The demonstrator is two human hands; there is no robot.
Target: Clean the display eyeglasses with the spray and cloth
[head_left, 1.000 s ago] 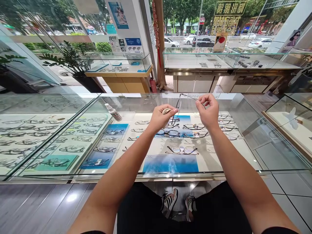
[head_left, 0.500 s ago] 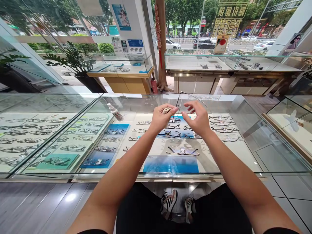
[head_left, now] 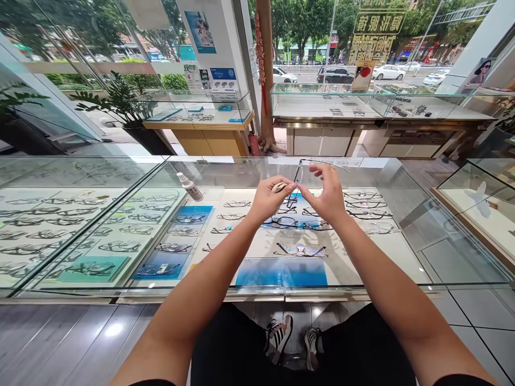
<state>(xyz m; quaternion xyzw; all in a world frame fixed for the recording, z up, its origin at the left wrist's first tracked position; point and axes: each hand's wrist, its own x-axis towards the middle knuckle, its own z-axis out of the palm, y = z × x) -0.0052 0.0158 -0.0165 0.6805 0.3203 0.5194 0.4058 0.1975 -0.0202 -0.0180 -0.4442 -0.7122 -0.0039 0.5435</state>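
Note:
My left hand (head_left: 270,197) is closed, pinching a thin dark-rimmed pair of eyeglasses (head_left: 298,174) between thumb and fingers. A folded beige cloth (head_left: 278,187) is tucked in that same hand. The glasses are tilted up above the counter, one temple reaching out to the right behind my right fingers. My right hand (head_left: 328,195) is beside them, its thumb tip meeting the frame near my left thumb. Its other fingers are curved and stand apart from that thumb. Below, under the glass top, another pair of eyeglasses (head_left: 301,249) lies in the display case (head_left: 257,292).
A white spray bottle (head_left: 190,186) stands on the glass counter left of my hands. Rows of spectacle frames (head_left: 120,245) fill the case to the left. Farther back are more glass showcases (head_left: 325,102), a potted plant (head_left: 145,134) and a wooden post (head_left: 264,69).
The glasses have dropped slightly and shifted a little right. My right thumb has come in to meet the frame near my left thumb, where a gap was before.

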